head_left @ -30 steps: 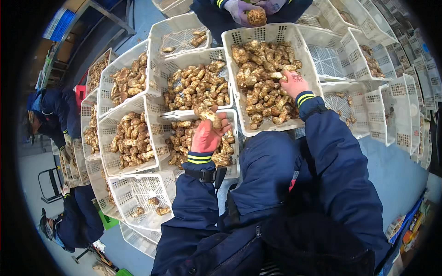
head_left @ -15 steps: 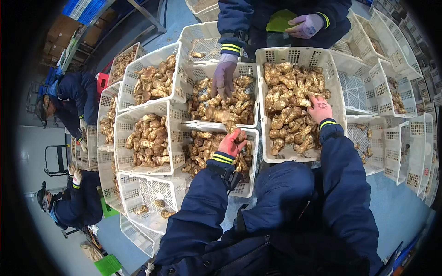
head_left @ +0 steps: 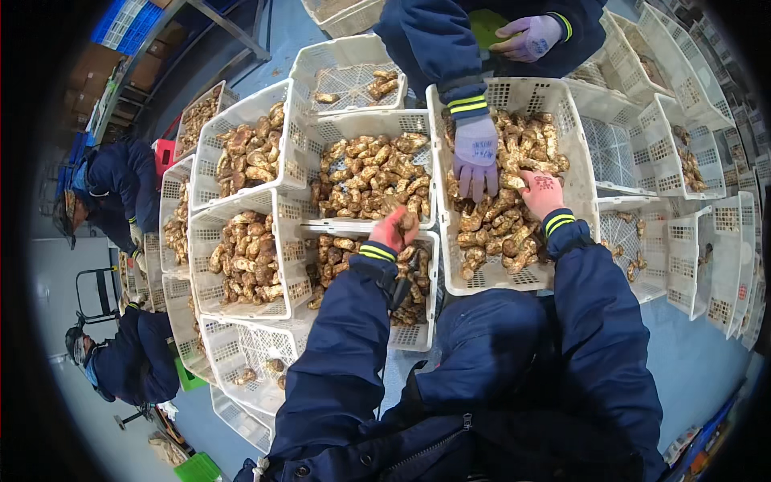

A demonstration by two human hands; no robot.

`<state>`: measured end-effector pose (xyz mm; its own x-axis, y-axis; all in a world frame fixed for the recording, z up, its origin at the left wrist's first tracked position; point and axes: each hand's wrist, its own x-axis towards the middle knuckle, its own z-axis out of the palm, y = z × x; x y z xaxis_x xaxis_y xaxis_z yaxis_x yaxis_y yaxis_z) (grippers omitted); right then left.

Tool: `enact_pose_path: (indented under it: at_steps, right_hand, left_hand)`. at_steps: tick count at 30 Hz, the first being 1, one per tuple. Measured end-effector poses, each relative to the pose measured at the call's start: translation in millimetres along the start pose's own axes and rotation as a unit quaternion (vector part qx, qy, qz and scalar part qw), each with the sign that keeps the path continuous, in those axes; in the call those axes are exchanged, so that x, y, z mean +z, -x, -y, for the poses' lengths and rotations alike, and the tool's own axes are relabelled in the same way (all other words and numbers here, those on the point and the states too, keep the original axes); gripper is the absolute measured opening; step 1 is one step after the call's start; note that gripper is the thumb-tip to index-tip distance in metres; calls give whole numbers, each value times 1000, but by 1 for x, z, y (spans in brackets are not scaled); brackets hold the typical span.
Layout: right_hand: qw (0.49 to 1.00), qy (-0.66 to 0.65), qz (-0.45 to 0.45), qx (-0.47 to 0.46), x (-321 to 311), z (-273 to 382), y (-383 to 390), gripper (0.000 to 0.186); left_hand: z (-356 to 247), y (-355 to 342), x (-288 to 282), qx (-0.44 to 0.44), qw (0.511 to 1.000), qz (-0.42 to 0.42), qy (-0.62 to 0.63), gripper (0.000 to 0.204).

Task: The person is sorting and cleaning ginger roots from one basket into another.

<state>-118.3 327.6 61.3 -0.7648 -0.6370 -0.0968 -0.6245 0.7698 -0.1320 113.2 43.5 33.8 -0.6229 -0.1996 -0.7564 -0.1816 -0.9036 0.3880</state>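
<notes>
Left hand [head_left: 387,231] closed round one mushroom [head_left: 409,221]. Right hand [head_left: 541,193] in one white crate [head_left: 575,136]; grip, can't tell. I count two purple gloves [head_left: 477,151] opposite, one inside.

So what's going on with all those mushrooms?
The person wearing the camera has a mushroom in their pink-gloved left hand, over the far side of a white crate. Their pink-gloved right hand is among the mushrooms in the big crate. From across, a co-worker's purple-gloved hand is down in that same big crate. Other crates around them hold mushrooms too, some piled up and some with just a few.
</notes>
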Motion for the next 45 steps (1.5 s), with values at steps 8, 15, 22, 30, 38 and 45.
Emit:
enact_pose_path:
  at_steps: [8, 15, 22, 30, 38, 45]
  right_hand:
    - [957, -230, -5, 174, -48, 14, 7, 38]
    - [790, -586, -118, 132, -127, 47, 41, 40]
    - [884, -315, -308, -158, -190, 128, 112, 45]
    - [872, -335, -217, -282, -202, 145, 139, 26]
    - [892, -405, -162, -116, -170, 109, 135, 23]
    - [907, -415, -58, 32, -125, 45, 100, 30]
  left_hand:
    - [-86, 30, 64, 257, 960, 111, 9, 45]
    - [-13, 103, 92, 188, 956, 202, -97, 39]
    - [41, 166, 147, 232, 919, 290, -131, 53]
    - [34, 224, 122, 399, 886, 136, -194, 26]
    - [39, 241, 108, 431, 828, 136, -332, 35]
    - [49, 195, 70, 171, 952, 253, -26, 47]
